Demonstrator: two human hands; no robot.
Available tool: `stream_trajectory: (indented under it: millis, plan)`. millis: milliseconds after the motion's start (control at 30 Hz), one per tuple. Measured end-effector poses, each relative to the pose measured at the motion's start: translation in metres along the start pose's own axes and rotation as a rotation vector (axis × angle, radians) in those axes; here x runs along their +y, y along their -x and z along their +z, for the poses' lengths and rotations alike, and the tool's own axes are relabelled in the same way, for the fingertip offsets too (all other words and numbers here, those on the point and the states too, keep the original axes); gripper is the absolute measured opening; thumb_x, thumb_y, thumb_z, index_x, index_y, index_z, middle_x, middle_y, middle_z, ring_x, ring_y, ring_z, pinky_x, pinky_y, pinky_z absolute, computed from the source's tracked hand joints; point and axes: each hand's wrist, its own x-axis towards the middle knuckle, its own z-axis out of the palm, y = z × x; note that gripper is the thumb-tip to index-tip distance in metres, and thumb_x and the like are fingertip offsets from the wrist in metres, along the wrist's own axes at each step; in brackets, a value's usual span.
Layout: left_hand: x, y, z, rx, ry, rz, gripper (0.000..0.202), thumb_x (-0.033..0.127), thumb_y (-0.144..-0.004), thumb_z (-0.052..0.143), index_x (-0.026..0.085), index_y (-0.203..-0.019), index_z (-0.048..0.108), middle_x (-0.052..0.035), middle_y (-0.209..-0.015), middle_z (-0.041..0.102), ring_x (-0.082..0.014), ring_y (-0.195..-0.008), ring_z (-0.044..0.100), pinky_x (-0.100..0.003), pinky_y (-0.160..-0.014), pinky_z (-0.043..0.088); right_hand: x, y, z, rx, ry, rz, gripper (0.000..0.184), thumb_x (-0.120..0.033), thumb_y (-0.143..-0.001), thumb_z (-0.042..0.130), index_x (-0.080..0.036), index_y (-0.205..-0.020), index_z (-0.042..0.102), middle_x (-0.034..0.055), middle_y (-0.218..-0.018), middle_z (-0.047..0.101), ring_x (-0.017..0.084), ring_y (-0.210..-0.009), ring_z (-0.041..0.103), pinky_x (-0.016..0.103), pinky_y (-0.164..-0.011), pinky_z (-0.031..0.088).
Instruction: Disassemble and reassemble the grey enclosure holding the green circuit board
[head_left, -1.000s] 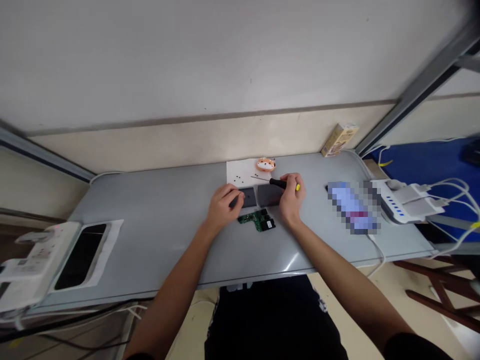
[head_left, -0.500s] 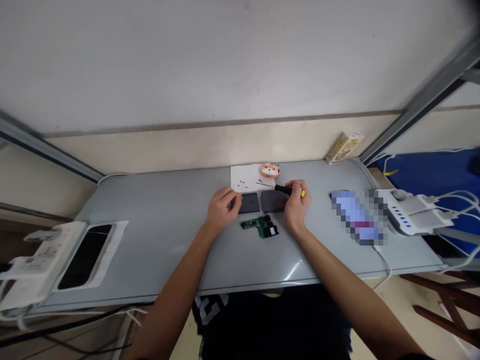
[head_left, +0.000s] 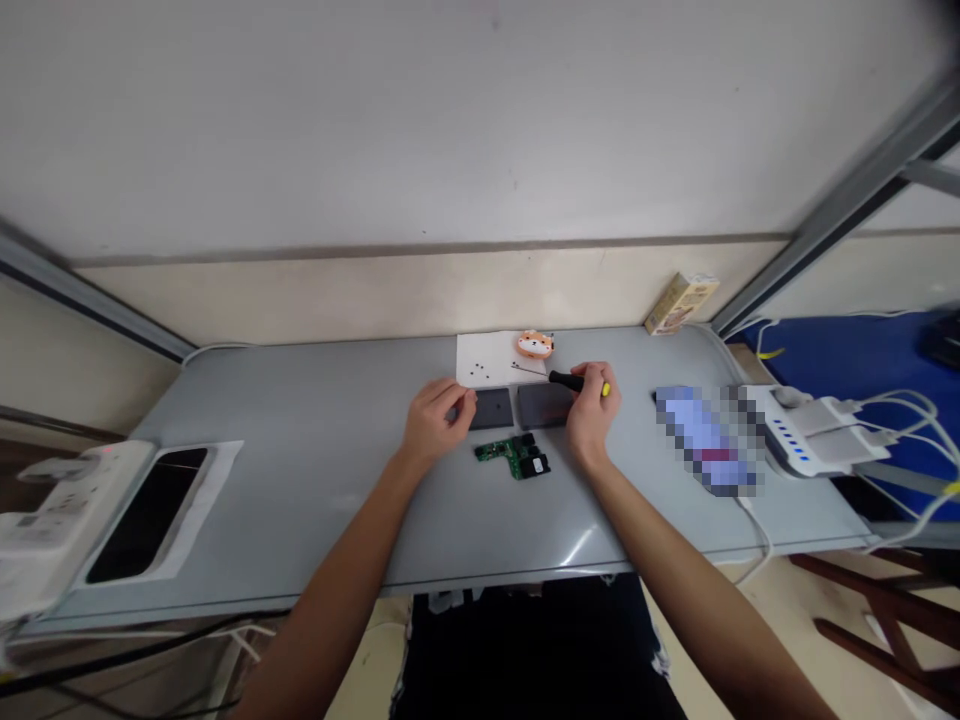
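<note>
My right hand (head_left: 594, 408) is closed round a screwdriver (head_left: 566, 380) with a black handle and yellow end; its thin shaft points left over a white sheet of paper (head_left: 487, 350). Several tiny dark screws (head_left: 478, 371) lie on that paper. My left hand (head_left: 442, 418) has its fingertips pinched together by the left dark flat panel (head_left: 493, 409); whatever they hold, if anything, is too small to see. A second dark panel (head_left: 544, 406) lies beside the first, partly behind my right hand. Nearer me rests a green circuit board (head_left: 514, 455) with black parts.
An orange-and-white animal-faced case (head_left: 535, 345) sits on the paper's right corner. Rightward are a blurred phone (head_left: 709, 440), a white charging hub (head_left: 795, 430) with cables and a small box (head_left: 681, 303). A dark-screened phone (head_left: 150, 512) and power strip (head_left: 90, 520) lie left.
The view has shifted slightly, so most things sit a little further left. The screwdriver's tip is closer to the screws at the paper's right side; both hands keep nearly the same pose.
</note>
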Motion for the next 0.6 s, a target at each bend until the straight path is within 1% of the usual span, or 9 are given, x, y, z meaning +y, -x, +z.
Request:
stream_trajectory:
  millis: [100, 167, 267, 333, 400, 500, 600]
  plan:
    - [-0.004, 0.0, 0.0, 0.045, -0.022, -0.012, 0.023, 0.021, -0.097, 0.054, 0.021, -0.074, 0.06, -0.0014, -0.067, 0.059, -0.0162, -0.067, 0.055, -0.032, -0.07, 0.047, -0.001, 0.0, 0.001, 0.006, 0.006, -0.023, 0.031, -0.042, -0.095, 0.047, -0.02, -0.077, 0.059, -0.0019, -0.076, 0.051, 0.012, -0.068, 0.049, 0.023, -0.06, 0.043]
    - [-0.007, 0.0, -0.001, 0.064, -0.044, -0.038, 0.025, 0.022, -0.097, 0.053, 0.021, -0.073, 0.059, -0.0012, -0.067, 0.057, -0.0159, -0.066, 0.053, -0.032, -0.069, 0.046, 0.0, 0.0, 0.001, 0.003, -0.004, -0.011, 0.03, -0.042, -0.095, 0.047, -0.02, -0.078, 0.059, -0.0022, -0.075, 0.051, 0.012, -0.068, 0.049, 0.023, -0.06, 0.043]
    - [-0.011, -0.001, -0.002, 0.066, -0.08, -0.132, 0.03, 0.026, -0.099, 0.051, 0.02, -0.07, 0.058, -0.0011, -0.065, 0.055, -0.0158, -0.065, 0.05, -0.032, -0.068, 0.043, 0.002, -0.002, 0.001, -0.001, -0.009, -0.016, 0.03, -0.042, -0.095, 0.048, -0.02, -0.078, 0.059, -0.0018, -0.076, 0.051, 0.013, -0.07, 0.05, 0.023, -0.061, 0.043]
    - [-0.015, 0.0, -0.001, 0.04, -0.096, -0.219, 0.031, 0.029, -0.1, 0.049, 0.02, -0.072, 0.06, -0.0012, -0.066, 0.056, -0.0157, -0.064, 0.05, -0.031, -0.066, 0.041, 0.003, -0.003, 0.0, 0.004, 0.0, -0.037, 0.03, -0.041, -0.095, 0.048, -0.02, -0.077, 0.059, -0.0012, -0.077, 0.052, 0.013, -0.073, 0.051, 0.023, -0.062, 0.044]
    - [-0.019, 0.0, 0.0, -0.003, -0.097, -0.313, 0.029, 0.032, -0.1, 0.049, 0.02, -0.079, 0.065, -0.0019, -0.071, 0.061, -0.0161, -0.066, 0.054, -0.031, -0.065, 0.041, 0.004, -0.005, 0.0, -0.007, 0.013, -0.037, 0.031, -0.042, -0.095, 0.048, -0.02, -0.077, 0.059, -0.0009, -0.078, 0.052, 0.013, -0.074, 0.051, 0.023, -0.061, 0.044]
    - [-0.025, 0.003, 0.002, -0.076, -0.086, -0.426, 0.022, 0.036, -0.099, 0.053, 0.022, -0.094, 0.069, -0.0031, -0.079, 0.069, -0.0181, -0.07, 0.061, -0.031, -0.065, 0.042, 0.005, -0.008, -0.001, -0.052, 0.019, 0.04, 0.033, -0.048, -0.094, 0.048, -0.021, -0.081, 0.06, -0.001, -0.08, 0.05, 0.013, -0.07, 0.05, 0.022, -0.056, 0.046]
    - [-0.029, 0.005, 0.004, -0.111, -0.066, -0.463, 0.021, 0.038, -0.099, 0.053, 0.023, -0.101, 0.068, -0.0032, -0.078, 0.07, -0.0191, -0.069, 0.062, -0.03, -0.064, 0.042, 0.005, -0.008, 0.0, -0.093, 0.025, 0.118, 0.033, -0.05, -0.093, 0.049, -0.021, -0.084, 0.061, -0.001, -0.082, 0.05, 0.012, -0.067, 0.048, 0.021, -0.05, 0.045]
